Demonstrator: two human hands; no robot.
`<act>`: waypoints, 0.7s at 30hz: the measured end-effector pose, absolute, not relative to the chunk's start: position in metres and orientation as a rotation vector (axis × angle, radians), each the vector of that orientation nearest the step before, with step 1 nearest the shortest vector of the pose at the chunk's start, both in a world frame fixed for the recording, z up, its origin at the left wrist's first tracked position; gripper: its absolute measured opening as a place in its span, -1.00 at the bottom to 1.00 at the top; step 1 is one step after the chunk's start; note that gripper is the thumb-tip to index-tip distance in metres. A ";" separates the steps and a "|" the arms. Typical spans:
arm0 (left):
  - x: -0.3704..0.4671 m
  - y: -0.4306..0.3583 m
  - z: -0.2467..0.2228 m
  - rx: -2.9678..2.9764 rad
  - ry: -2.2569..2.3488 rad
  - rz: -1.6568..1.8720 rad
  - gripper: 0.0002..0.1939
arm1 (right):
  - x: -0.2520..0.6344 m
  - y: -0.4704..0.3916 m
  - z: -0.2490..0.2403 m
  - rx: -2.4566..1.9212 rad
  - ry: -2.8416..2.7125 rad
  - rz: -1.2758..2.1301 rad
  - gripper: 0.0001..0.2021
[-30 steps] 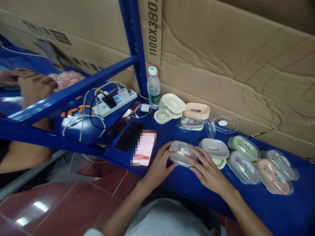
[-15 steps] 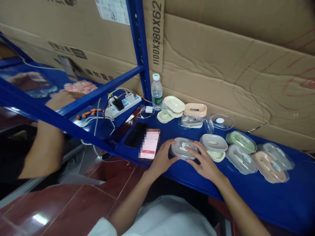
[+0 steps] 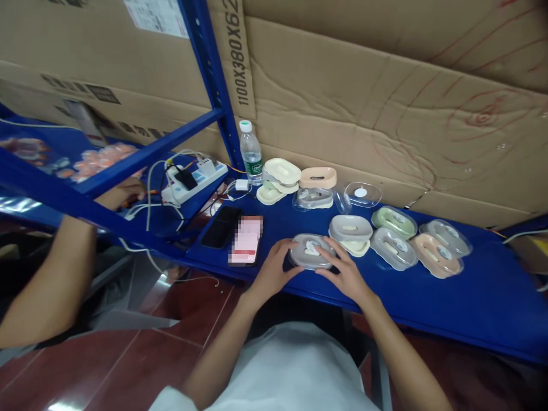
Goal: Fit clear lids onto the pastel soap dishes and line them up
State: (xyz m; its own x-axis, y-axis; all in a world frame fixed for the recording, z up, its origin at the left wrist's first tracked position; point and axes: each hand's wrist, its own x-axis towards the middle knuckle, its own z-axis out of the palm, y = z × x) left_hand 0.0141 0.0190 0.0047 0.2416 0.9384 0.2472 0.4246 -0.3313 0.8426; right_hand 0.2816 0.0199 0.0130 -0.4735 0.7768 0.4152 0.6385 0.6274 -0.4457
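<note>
A grey oval dish under a clear lid (image 3: pixel 311 260) rests near the front edge of the blue table (image 3: pixel 385 291). My left hand (image 3: pixel 274 268) grips its left side, fingers curved round the rim. On its right side, my right hand (image 3: pixel 345 271) holds the lid and rim, with fingers over the top near a round white sticker. Just right of it, a grey dish (image 3: pixel 351 227) sits on a cream piece (image 3: pixel 356 247). Lidded dishes in green (image 3: pixel 394 221), grey (image 3: pixel 394 248) and peach (image 3: pixel 437 255) lie farther right.
Two phones (image 3: pixel 221 226) (image 3: pixel 246 240) lie left of my hands. Behind stand a water bottle (image 3: pixel 252 154), cream dishes (image 3: pixel 281 171), a peach dish (image 3: pixel 318 177) and a clear lid (image 3: pixel 363 194). A blue shelf post, power strip (image 3: pixel 197 182) and another person's arm (image 3: pixel 68 262) are at left.
The view has shifted, so the table items appear farther left. Both my hands still hold the lidded grey dish. The other person's near hand has moved from the pink-orange pieces toward the small orange ones.
</note>
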 end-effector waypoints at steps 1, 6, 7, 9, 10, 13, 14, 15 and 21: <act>0.014 0.019 0.007 1.875 1.237 1.016 -0.41 | 0.284 0.020 0.013 -1.099 -2.236 0.328 -0.33; 0.012 0.019 0.016 1.872 1.181 0.932 -0.50 | 0.295 0.020 0.016 -1.084 -2.199 0.538 -0.36; 0.013 0.019 0.016 1.869 1.175 0.919 -0.50 | 0.298 0.020 0.017 -1.077 -2.196 0.577 -0.37; 0.015 0.019 0.015 1.861 1.178 0.904 -0.50 | 0.304 0.021 0.019 -1.061 -2.195 0.626 -0.40; 0.017 0.018 0.014 1.858 1.184 0.898 -0.49 | 0.307 0.021 0.018 -1.058 -2.196 0.638 -0.40; 0.023 0.018 0.012 1.866 1.213 0.883 -0.48 | 0.314 0.024 0.013 -1.089 -2.163 0.640 -0.37; 0.024 0.018 0.012 1.874 1.226 0.874 -0.47 | 0.315 0.025 0.010 -1.106 -2.137 0.633 -0.35; 0.025 0.018 0.012 1.885 1.240 0.858 -0.45 | 0.317 0.026 0.007 -1.120 -2.112 0.630 -0.33; 0.022 0.017 0.016 1.936 1.267 0.768 -0.33 | 0.314 0.016 0.007 -1.187 -2.160 0.589 -0.30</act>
